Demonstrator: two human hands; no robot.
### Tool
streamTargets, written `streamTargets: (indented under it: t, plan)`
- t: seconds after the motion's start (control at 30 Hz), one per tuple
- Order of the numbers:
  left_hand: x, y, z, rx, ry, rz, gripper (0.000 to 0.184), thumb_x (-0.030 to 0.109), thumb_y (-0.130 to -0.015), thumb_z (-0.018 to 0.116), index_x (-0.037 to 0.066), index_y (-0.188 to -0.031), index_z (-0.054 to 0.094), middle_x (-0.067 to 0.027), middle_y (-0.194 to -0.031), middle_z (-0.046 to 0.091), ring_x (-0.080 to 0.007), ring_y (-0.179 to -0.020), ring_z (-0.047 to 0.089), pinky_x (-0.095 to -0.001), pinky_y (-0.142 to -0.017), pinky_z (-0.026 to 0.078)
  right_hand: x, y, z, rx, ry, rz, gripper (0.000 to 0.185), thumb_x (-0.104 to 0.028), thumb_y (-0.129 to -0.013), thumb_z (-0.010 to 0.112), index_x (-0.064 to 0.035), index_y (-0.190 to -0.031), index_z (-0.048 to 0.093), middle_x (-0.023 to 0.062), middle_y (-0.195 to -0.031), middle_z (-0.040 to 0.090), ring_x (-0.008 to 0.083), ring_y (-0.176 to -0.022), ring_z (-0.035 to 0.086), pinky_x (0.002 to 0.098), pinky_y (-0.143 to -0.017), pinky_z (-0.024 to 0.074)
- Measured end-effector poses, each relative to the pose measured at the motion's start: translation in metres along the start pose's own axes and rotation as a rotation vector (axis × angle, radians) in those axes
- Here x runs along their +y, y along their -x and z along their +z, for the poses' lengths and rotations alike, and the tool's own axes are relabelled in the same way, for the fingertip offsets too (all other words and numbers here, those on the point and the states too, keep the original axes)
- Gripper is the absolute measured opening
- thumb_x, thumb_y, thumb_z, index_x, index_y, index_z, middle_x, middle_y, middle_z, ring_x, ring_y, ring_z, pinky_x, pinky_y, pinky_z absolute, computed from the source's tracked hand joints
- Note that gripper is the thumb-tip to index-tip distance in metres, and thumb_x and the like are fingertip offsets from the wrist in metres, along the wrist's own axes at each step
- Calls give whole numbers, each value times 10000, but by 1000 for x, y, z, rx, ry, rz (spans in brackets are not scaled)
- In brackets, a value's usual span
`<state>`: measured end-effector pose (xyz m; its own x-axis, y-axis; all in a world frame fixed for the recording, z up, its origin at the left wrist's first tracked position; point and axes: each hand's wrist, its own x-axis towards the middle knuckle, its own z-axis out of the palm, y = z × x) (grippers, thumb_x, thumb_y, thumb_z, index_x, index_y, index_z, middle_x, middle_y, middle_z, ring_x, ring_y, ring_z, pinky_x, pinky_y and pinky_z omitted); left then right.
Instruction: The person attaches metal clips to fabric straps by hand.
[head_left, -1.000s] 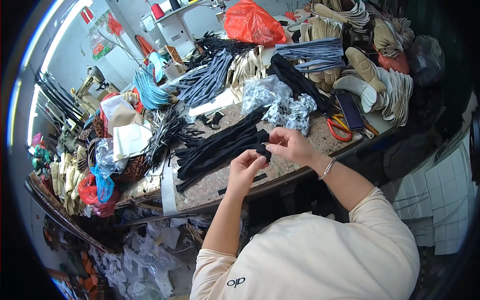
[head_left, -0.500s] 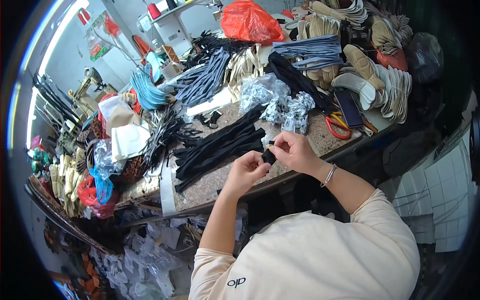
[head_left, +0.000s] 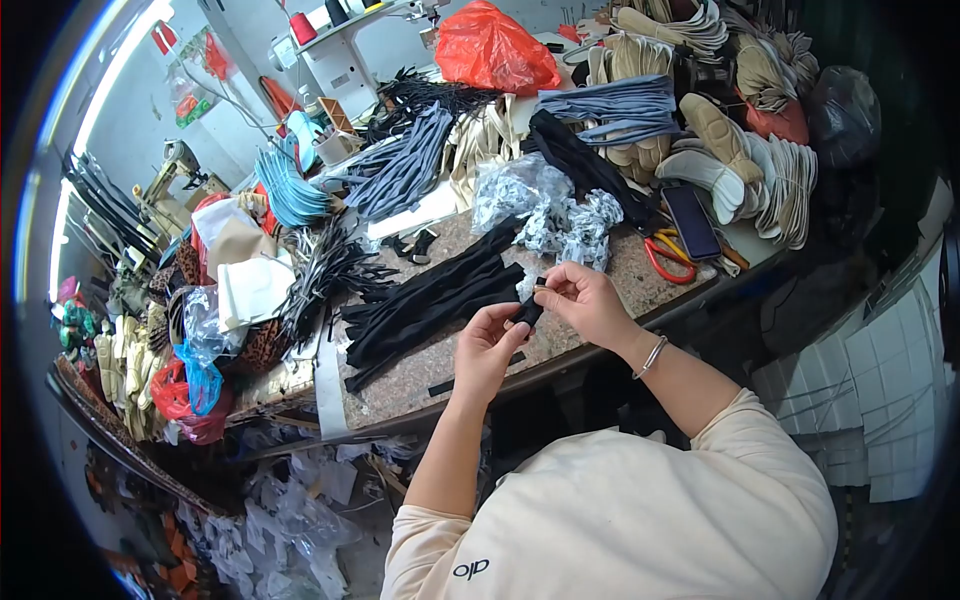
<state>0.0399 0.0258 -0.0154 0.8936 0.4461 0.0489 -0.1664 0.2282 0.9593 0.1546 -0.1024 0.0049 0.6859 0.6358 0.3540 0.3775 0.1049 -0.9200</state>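
Note:
Both hands meet over the front edge of the stone-topped table (head_left: 400, 398). My left hand (head_left: 487, 350) pinches the lower end of a small black piece (head_left: 527, 312). At its upper end, the fingertips of my right hand (head_left: 585, 300) are closed on the same piece, where a small light-coloured spot shows. Long black fabric strips (head_left: 430, 305) lie in a bundle just behind and left of my hands. One short black strip (head_left: 455, 382) lies apart near the table edge. Crumpled clear plastic (head_left: 520, 190) and silvery wrapping (head_left: 580, 230) sit behind my right hand.
Red-handled scissors (head_left: 668, 262) and a phone (head_left: 692, 222) lie at the right, near stacked insoles (head_left: 785, 190). Grey-blue strips (head_left: 405, 165), a red plastic bag (head_left: 495, 48) and a sewing machine (head_left: 340, 70) are at the back. White cloths (head_left: 255, 290) are piled left.
The black piece has been turned between my fingers and now stands longer and more upright between them. The view has shifted slightly. The short strip, mostly hidden half a second ago, shows again.

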Motion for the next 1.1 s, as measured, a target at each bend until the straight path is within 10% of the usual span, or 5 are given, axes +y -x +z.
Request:
streamTargets:
  t: [0.47, 0.63, 1.1]
  plan:
    - [-8, 6, -5, -105, 2, -236, 207, 11, -830, 600, 18, -1028, 539, -46, -832, 599, -122, -744, 604, -183, -687, 473, -5, -3, 6, -41, -144, 64, 77, -25, -798, 640, -28, -836, 573, 3, -720, 565, 60, -591, 486, 176, -545, 416]
    - [-19, 1, 22, 263, 510, 6, 185, 31, -846, 582, 21, -1029, 558, -40, -817, 602, -118, -722, 598, -187, -677, 463, -7, 2, 15, -195, -88, 157, 140, -9, -783, 646, -7, -908, 582, 19, -766, 580, 73, -619, 522, 182, -568, 438]
    - [-4, -3, 4, 249, 301, 58, 229, 59, -865, 570, 8, -1087, 540, -89, -883, 590, -124, -757, 578, -200, -682, 463, 8, -21, 13, -94, -348, 319, 265, 25, -765, 646, 27, -1011, 546, 89, -801, 608, 125, -660, 593, 205, -630, 498]
